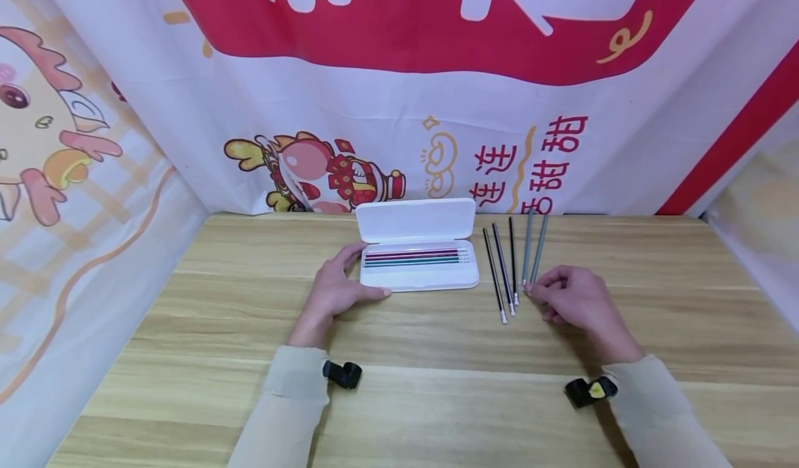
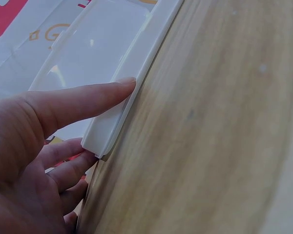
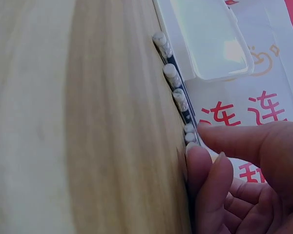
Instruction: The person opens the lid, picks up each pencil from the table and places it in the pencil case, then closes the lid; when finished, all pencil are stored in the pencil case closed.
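A white pencil case [image 1: 419, 277] lies on the table with its lid [image 1: 416, 222] raised, holding several red and green pencils [image 1: 412, 258]. My left hand [image 1: 340, 289] holds the case by its left end, the thumb along the front edge and the fingers by the left side. In the left wrist view that thumb [image 2: 88, 103] lies across the rim. To the right of the case, my right hand [image 1: 574, 298] pinches the near ends of two grey-blue pencils [image 1: 538, 249] between thumb and fingers. Three dark pencils [image 1: 501, 270] lie beside them, white eraser ends [image 3: 171, 75] toward me.
The wooden table [image 1: 437, 412] runs back to a white and red printed cloth [image 1: 399, 121], which hangs right behind the raised lid and the pencils' far tips. Another printed cloth [image 1: 69, 177] hangs at the left. Black wrist cameras [image 1: 343, 374] sit on both sleeves.
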Demonstrator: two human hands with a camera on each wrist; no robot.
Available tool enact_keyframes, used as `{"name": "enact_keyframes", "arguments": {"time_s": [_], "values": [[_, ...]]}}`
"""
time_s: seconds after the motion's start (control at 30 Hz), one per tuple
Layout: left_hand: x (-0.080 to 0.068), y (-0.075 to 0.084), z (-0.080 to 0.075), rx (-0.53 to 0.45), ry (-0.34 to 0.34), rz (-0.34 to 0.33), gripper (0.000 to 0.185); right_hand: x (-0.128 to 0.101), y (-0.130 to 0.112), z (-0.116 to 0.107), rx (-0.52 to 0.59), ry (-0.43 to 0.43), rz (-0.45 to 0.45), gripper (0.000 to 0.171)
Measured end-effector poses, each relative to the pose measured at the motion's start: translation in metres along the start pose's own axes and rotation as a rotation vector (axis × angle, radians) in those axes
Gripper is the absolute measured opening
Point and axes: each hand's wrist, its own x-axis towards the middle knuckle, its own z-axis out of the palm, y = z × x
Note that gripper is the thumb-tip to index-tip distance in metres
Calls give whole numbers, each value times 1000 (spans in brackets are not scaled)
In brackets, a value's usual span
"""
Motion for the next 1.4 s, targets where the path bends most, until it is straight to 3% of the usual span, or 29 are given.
{"name": "enact_keyframes", "arguments": {"time_s": [0.4,0.97,1.17,1.4], "values": [[1,-1,1,0,-2,19,100,-1,5,-6,30,-27,0,34],[0,0,1,-14,2,15,99,-3,7,-18,-89,36,59,28],[1,0,1,-19,0,14,100,-3,17,-25,-8,29,37,35],[1,-2,0,-18,1,8,99,-4,24,-40,170,-12,34,45]]}}
